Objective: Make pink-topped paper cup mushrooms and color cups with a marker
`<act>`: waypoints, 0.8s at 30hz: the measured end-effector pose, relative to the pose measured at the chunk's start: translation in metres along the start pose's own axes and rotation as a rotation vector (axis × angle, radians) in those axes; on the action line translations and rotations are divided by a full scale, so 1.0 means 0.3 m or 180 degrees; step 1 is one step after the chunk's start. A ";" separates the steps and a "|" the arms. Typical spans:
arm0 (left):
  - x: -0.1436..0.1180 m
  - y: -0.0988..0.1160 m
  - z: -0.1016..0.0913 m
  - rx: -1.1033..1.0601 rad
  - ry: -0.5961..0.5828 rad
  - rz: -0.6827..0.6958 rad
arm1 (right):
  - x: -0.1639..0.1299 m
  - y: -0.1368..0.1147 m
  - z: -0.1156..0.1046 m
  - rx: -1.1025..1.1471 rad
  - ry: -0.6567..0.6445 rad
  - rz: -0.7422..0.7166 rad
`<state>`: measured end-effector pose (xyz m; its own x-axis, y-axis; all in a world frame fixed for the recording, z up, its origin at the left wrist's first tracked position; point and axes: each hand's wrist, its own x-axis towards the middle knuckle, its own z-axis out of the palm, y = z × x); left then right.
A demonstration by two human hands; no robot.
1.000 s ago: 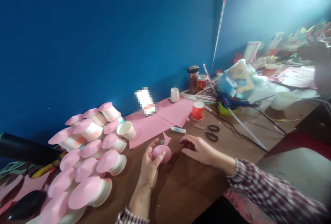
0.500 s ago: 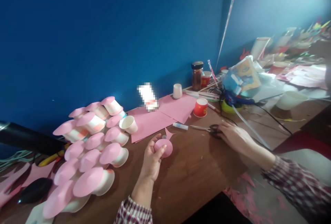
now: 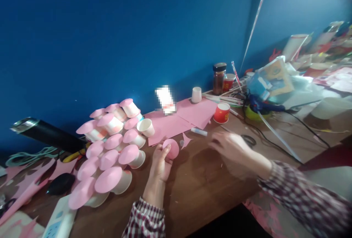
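My left hand holds a small paper cup capped with a pink paper disc just above the brown table. My right hand is blurred in motion, low over the table to the right of the cup. Its fingers point left. The dark handles of a pair of scissors show just behind it, and I cannot tell if the hand grips them. A pink paper scrap and a glue stick lie between the hands and the pink paper sheets.
A heap of several pink-capped cups lies at the left, with an open white cup beside it. A red cup, a jar, cables and a glue gun crowd the right. A black tube lies far left.
My right hand went from beside the cup out to the scissors, then swung back left. The view has panned left. My left hand keeps hold of the pink-capped cup.
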<state>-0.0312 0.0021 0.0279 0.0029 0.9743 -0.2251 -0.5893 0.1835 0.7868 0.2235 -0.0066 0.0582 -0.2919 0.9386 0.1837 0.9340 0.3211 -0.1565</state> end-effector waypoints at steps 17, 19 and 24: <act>0.043 0.004 -0.063 0.2493 0.0547 0.0911 | 0.169 -0.231 0.163 0.1348 0.0281 -0.0514; 0.039 0.008 -0.067 0.3177 0.0512 0.1295 | 0.157 -0.223 0.159 0.1970 0.0397 -0.0313; 0.021 0.001 -0.061 0.4395 0.0517 0.2084 | 0.130 -0.231 0.151 0.3781 -0.0063 0.0318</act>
<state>-0.0461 0.0058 0.0164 -0.0891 0.9225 0.3756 0.7332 -0.1945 0.6516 0.1379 0.0136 0.0322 -0.2417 0.9645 0.1063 0.1806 0.1523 -0.9717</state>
